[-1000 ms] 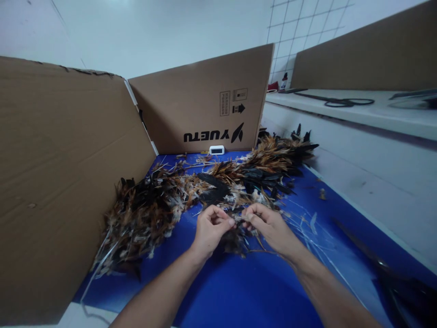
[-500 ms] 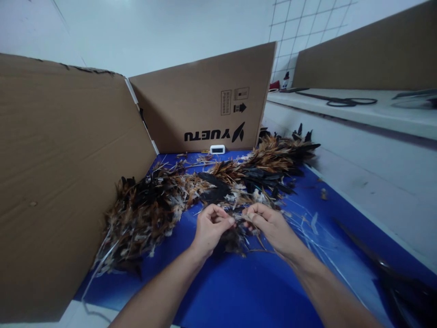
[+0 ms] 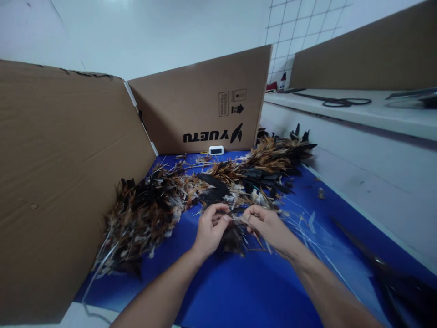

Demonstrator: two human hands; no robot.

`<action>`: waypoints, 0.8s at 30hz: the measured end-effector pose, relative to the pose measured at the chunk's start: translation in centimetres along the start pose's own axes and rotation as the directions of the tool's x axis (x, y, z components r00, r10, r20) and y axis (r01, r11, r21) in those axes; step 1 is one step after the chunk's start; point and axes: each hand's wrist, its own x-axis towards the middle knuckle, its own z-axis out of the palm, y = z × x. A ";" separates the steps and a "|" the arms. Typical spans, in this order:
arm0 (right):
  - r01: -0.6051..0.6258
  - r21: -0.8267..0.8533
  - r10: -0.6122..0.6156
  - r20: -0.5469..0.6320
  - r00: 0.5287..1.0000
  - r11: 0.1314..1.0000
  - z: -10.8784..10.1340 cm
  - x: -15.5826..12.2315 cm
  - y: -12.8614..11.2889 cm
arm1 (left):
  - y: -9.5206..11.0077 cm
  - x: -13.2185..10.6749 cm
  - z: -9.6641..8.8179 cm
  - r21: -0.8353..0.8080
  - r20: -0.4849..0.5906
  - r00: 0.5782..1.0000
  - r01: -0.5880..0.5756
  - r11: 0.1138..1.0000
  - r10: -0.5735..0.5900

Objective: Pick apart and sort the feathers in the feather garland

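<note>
A long heap of brown, black and white feathers (image 3: 191, 191) stretches across the blue table surface (image 3: 239, 282). My left hand (image 3: 210, 229) and my right hand (image 3: 264, 222) meet just in front of the heap. Both pinch a small bunch of feathers (image 3: 235, 234) between thumb and fingers, its dark tips hanging down toward me. The fingertips of the two hands nearly touch.
Cardboard panels stand at the left (image 3: 68, 182) and at the back (image 3: 205, 109). A small white device (image 3: 216, 150) lies at the back panel's foot. Large dark scissors (image 3: 382, 269) lie at the right, near loose white quills (image 3: 307, 223). A white ledge (image 3: 358, 114) holds another pair of scissors.
My hands have shifted slightly and the fingers have worked the small bunch; the view moved a little. The heap has stayed in place.
</note>
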 end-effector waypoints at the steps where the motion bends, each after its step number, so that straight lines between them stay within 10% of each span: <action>1: -0.005 -0.009 0.005 0.009 1.000 1.000 0.0 -0.1 0.0 | 0.1 -0.1 -0.1 0.084 0.008 0.997 -0.073 0.994 0.073; 6: -0.011 0.000 0.011 0.066 0.998 1.000 0.2 -0.4 -0.4 | 0.2 -0.3 -0.2 0.386 0.167 0.923 -0.385 0.838 0.347; 10: -0.014 0.041 0.010 0.082 0.997 0.999 0.2 -0.5 -0.5 | -0.3 -0.2 -0.2 0.427 0.216 0.907 -0.422 0.800 0.363; 18: -0.018 0.219 0.033 -0.066 0.997 0.975 -0.4 0.2 -0.4 | -0.4 0.4 -0.1 0.011 0.038 0.996 0.086 0.996 -0.086; 24: 0.051 0.269 0.032 -0.295 0.955 0.962 -0.9 1.0 0.3 | -0.7 0.6 -0.1 -0.462 0.149 0.921 0.388 0.798 -0.361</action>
